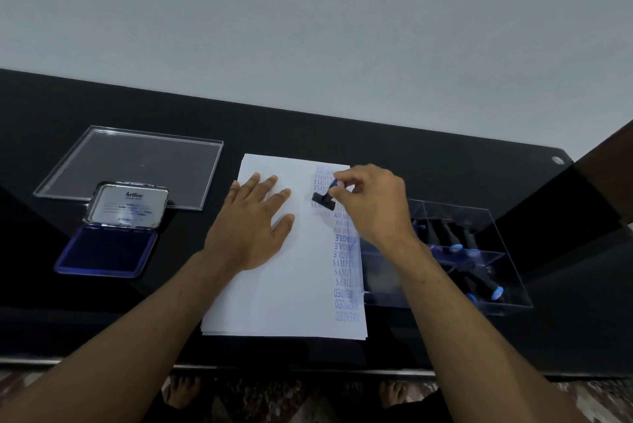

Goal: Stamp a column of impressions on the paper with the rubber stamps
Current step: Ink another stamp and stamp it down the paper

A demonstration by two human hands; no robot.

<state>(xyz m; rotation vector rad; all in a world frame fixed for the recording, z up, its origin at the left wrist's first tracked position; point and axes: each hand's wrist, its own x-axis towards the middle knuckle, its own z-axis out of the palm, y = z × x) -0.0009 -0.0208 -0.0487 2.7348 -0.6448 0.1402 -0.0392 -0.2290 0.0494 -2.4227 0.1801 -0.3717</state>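
A stack of white paper (287, 285) lies on the black table, with a column of blue impressions (344, 251) running down its right side. My right hand (371, 203) pinches a black rubber stamp (323, 200) by its blue-tipped handle, its base down on the paper left of the column's upper part. My left hand (255, 224) rests flat on the sheet with fingers spread, holding it still. An open blue ink pad (106, 251) with a silver lid sits to the left.
A clear plastic lid (133, 166) lies at the back left behind the ink pad. Right of the paper stands a clear box (479, 251) with several black stamps. The table's front edge (308, 366) runs below the paper, and bare feet show beneath it.
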